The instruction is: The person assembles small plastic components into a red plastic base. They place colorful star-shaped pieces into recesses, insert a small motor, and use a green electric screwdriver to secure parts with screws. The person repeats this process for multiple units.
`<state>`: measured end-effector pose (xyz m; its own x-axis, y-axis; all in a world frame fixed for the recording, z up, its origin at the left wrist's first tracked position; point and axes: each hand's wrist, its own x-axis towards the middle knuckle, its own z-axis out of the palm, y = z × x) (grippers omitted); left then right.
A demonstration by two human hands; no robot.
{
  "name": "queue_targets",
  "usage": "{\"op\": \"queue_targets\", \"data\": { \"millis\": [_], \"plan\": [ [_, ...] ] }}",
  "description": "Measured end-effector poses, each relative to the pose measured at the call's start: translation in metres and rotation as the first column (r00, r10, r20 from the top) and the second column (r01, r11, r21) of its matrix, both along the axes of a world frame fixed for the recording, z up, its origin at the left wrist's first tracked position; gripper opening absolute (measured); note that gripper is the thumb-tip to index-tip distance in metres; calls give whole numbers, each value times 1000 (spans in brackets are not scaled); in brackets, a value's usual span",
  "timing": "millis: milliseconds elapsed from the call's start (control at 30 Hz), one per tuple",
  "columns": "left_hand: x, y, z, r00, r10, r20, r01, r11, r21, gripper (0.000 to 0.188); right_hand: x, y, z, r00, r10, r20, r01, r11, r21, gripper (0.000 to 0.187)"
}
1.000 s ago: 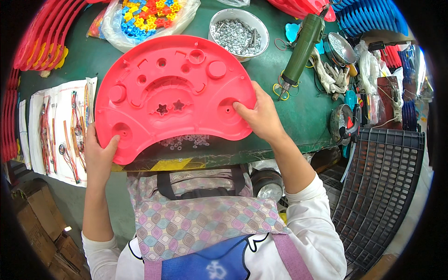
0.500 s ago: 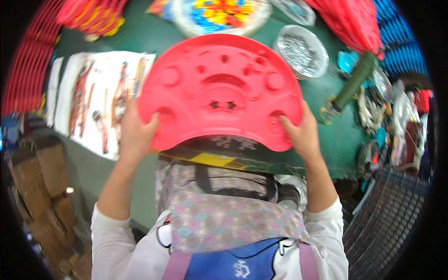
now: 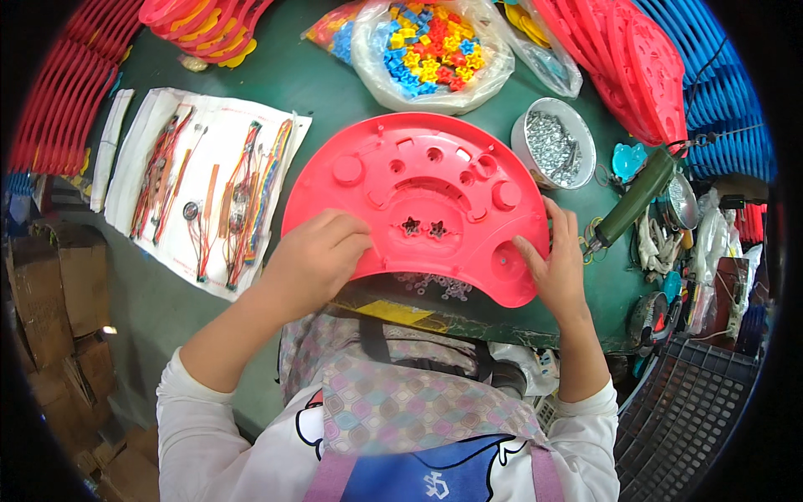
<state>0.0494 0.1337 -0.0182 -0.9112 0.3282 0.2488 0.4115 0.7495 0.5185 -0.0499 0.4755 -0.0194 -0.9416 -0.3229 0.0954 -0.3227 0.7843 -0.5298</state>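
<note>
as the right hand grips it, the panel extends leftward.

Glossy plastic, glinting metal

Look at that red arch-shaped plastic shell: smooth, softly sheened! Glossy red, yellow and blue star-shaped plastic pieces shine from a crinkled translucent plastic bag, small silvery metal parts glint, and the brown cardboard boxes look matt.
</note>
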Motion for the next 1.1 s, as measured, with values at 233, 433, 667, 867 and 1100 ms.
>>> {"op": "queue_targets", "data": {
  "millis": [233, 433, 667, 867, 1100],
  "plan": [
    [-96, -12, 30, 985, 168, 29, -171, 973, 156, 12, -92, -53, 31, 951, 194, -240, -225, 969, -106, 26],
    [-205, -8, 18, 954, 294, -57, -293, 956, 25, 10, -194, -146, -14, 806, 430, -406, -441, 895, 73, 25],
    [-238, 15, -7, 965, 253, -74, -263, 903, -340, 19, -222, -167, -41, 735, 551, -396, -457, 833, 311, 17],
    [-243, 20, -31, 983, 161, -84, -180, 924, -338, 30, -186, -139, 10, 889, 295, -350, -377, 905, -195, 24],
    [-214, 18, -4, 989, 125, -83, -110, 981, 162, 28, -67, -88, 22, 789, 597, 148, -558, 796, -236, 22]
  ]
}}
